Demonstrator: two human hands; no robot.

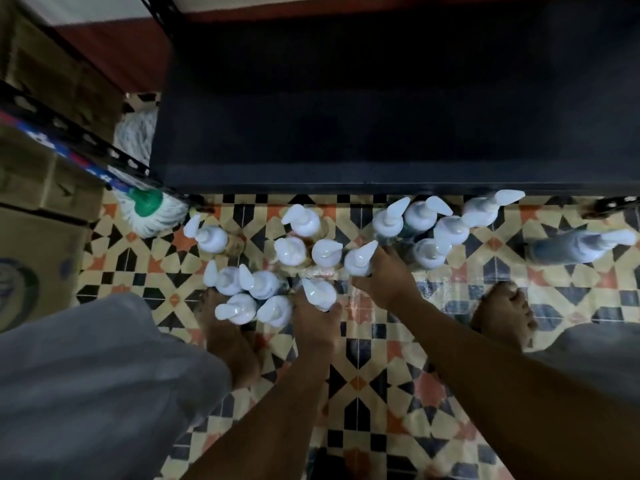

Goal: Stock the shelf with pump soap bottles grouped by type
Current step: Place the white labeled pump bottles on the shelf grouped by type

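Several pump soap bottles with white pump heads stand on the patterned tile floor in front of a dark shelf (pixel 381 109). My left hand (pixel 313 322) grips one bottle (pixel 319 293) near the middle of the cluster. My right hand (pixel 386 277) grips another bottle (pixel 360 259) just to its right. A group of clear bottles (pixel 249 292) stands at the left. Darker bottles (pixel 436 223) stand at the right, and one dark bottle (pixel 581 247) is set apart at the far right. The bottle bodies are mostly hidden beneath their pumps.
A mop head with a green collar (pixel 147 206) lies by the shelf's left post. Cardboard boxes (pixel 38 202) fill the rack at the left. My bare feet (pixel 502 313) and grey-clad knees flank the bottles.
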